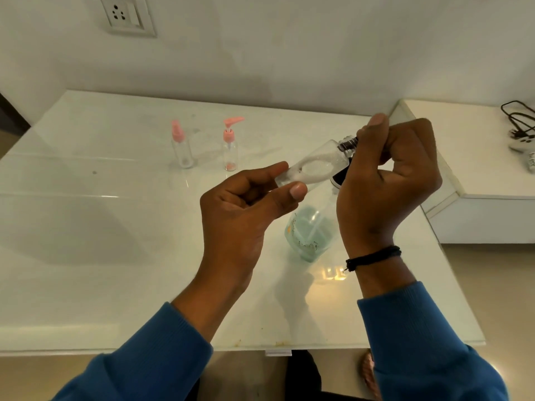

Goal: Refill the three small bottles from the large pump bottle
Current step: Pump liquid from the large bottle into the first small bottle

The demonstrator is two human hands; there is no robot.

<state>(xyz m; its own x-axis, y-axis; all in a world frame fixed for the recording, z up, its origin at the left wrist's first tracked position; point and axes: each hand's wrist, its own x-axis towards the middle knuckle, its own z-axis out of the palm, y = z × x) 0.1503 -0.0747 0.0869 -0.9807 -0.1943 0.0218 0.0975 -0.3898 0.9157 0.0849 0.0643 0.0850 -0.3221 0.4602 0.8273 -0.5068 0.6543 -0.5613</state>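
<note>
White table against a pale wall. At centre we hold a clear small bottle tilted, white foamy liquid inside. Left hand pinches its base; right hand curls round the dark neck end at 2 o'clock, probably twisting the cap. Pump bottle stands just below, partly hidden. At 11 o'clock two pink-capped bottles stand nearly empty. We judge one refill about done, two left.

No legible txt anywhere.
</note>
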